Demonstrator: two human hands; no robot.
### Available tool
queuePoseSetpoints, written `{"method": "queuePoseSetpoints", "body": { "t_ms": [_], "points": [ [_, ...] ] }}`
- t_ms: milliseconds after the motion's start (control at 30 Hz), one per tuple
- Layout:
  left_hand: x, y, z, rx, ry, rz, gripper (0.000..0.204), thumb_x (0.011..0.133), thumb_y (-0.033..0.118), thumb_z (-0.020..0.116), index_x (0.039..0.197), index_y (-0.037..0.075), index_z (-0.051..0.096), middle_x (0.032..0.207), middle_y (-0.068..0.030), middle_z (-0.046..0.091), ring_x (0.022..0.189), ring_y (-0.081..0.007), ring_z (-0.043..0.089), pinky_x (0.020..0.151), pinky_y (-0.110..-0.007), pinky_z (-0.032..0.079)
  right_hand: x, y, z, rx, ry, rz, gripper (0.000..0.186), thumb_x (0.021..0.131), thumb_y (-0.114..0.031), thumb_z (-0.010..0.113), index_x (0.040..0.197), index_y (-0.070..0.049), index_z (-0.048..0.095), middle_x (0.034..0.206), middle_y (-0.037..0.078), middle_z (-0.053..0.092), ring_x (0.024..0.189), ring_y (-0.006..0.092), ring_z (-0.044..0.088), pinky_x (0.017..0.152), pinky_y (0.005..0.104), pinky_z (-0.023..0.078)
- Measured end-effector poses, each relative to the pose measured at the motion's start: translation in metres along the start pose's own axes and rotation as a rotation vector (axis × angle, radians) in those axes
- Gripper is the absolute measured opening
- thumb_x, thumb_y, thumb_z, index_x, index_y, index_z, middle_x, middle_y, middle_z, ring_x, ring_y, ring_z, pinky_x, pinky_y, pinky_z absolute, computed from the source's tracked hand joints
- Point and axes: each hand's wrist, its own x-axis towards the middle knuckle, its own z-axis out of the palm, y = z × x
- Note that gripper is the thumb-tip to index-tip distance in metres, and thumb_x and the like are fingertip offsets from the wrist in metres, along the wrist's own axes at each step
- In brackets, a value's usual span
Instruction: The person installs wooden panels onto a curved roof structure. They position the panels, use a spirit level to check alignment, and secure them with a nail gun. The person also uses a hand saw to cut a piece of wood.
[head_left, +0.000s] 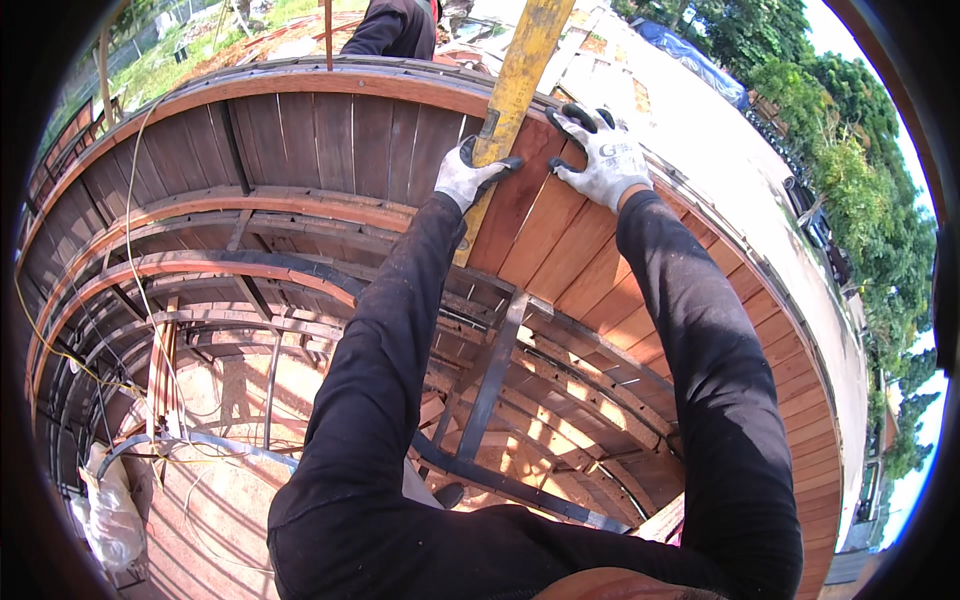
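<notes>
Yellow level gripped by left hand against wooden planks.

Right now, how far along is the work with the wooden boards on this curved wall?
Done: reddish boards already cover the curved frame on the right, and darker boards line the far side. In hand: the left hand closes on the yellow level, which lies against a board, while the right hand presses flat on the boards beside it. Left: the lower metal frame is bare.

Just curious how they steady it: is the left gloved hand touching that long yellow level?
Touching. The head view shows the left hand wrapped around the yellow level, fingers over its edge, against the wooden planks.
</notes>
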Motion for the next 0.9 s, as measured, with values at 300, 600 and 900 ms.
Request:
{"method": "queuePoseSetpoints", "body": {
  "t_ms": [300,600,900],
  "points": [
    [-0.0004,0.0028,-0.0022,-0.028,-0.041,0.026,0.041,0.074,0.014,0.083,0.109,0.0,0.065,0.101,-0.0038,0.069,0.088,-0.01,0.064,0.081,-0.026,0.052,-0.0002,-0.0006,-0.007,-0.007,-0.042,0.002,0.07,0.085,-0.051,0.061,0.147,-0.03,0.036,0.152,0.002,0.035,0.139,0.03,0.031,0.114,0.0459,0.029],
    [0.0022,-0.0011,-0.0019,-0.022,-0.029,0.003,0.044,0.072,0.013,0.085,0.109,0.0,0.064,0.1,-0.0038,0.069,0.087,-0.0108,0.064,0.079,-0.026,0.053,0.0003,-0.0006,-0.0057,0.012,-0.02,-0.005,0.07,0.084,-0.05,0.062,0.146,-0.029,0.038,0.15,0.003,0.036,0.139,0.0299,0.032,0.114,0.0462,0.029],
    [0.0039,-0.0054,-0.0024,-0.019,-0.05,0.023,0.053,0.068,0.023,0.089,0.109,0.001,0.063,0.102,-0.0053,0.068,0.089,-0.0114,0.063,0.079,-0.026,0.051,0.0003,0.0011,-0.0023,0.024,-0.006,-0.013,0.072,0.083,-0.05,0.063,0.147,-0.028,0.037,0.15,0.003,0.036,0.138,0.0306,0.033,0.113,0.047,0.029]
  ]
}}
